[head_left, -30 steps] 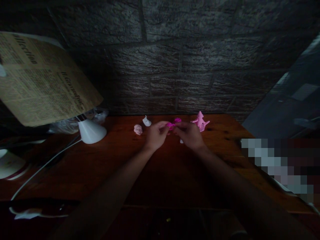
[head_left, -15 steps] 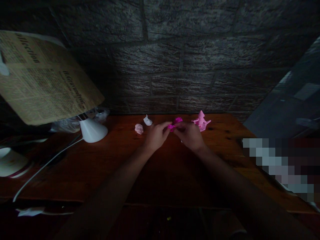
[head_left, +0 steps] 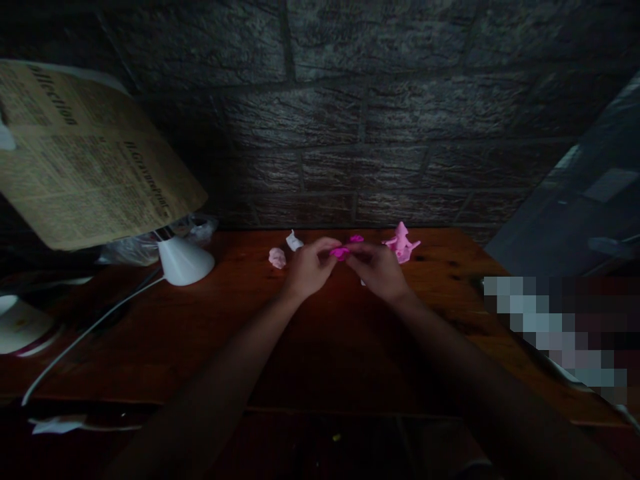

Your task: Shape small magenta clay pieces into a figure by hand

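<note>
My left hand (head_left: 307, 269) and my right hand (head_left: 380, 270) meet over the far part of a dark wooden table (head_left: 320, 347). Both pinch a small magenta lump (head_left: 341, 252) between fingertips; it looks like soft clay. A second bit of magenta (head_left: 356, 238) shows just behind the fingers. Right of my right hand a pale pink modelled figure (head_left: 401, 243) stands on the table. Left of my left hand lie a pale pink lump (head_left: 277, 257) and a white scrap (head_left: 294, 241).
A white cone-shaped lamp base (head_left: 184, 260) with a white cable (head_left: 85, 333) stands at the left, under a newspaper-print shade (head_left: 85, 160). Crumpled clear plastic (head_left: 131, 251) lies behind it. A stone-pattern wall (head_left: 350, 120) closes the back. A blurred patch covers the right edge.
My hands have stayed together on the magenta lump, shifting slightly and working it between the fingertips. Nothing else on the table has moved.
</note>
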Demonstrator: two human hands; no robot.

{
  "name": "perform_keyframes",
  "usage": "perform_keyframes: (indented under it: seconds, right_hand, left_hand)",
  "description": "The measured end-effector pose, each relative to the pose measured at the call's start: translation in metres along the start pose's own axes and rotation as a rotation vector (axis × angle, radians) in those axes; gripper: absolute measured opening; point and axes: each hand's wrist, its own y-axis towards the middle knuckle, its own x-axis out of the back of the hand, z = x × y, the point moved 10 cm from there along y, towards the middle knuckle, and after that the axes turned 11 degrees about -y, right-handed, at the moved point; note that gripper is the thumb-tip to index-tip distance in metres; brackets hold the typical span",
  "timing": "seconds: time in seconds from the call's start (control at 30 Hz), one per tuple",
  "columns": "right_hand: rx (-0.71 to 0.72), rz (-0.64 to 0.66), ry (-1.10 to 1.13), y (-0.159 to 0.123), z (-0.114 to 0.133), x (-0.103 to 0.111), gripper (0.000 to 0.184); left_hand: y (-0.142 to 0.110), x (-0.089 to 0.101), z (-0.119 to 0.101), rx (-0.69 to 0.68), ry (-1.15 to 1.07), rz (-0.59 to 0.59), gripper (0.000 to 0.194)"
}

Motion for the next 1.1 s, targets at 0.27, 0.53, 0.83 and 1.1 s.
perform_keyframes:
  seconds: [0.27,0.53,0.83,1.1]
  right_hand:
    - [-0.201,0.007,0.431,0.003,-0.026,-0.011,0.023]
    - [-0.307,-0.009,0.450,-0.001,-0.026,-0.011,0.036]
    - [-0.281,-0.018,0.499,-0.001,-0.028,-0.013,0.025]
    - [-0.225,-0.016,0.348,0.000,-0.023,-0.010,0.018]
  left_hand:
    - [0.001,0.001,0.017,0.093,-0.285,-0.067,0.023]
    - [0.001,0.008,0.005,0.071,-0.261,-0.137,0.017]
    - [0.000,0.008,0.011,0.094,-0.187,-0.127,0.023]
    - [0.000,0.001,0.010,0.070,0.014,-0.035,0.021]
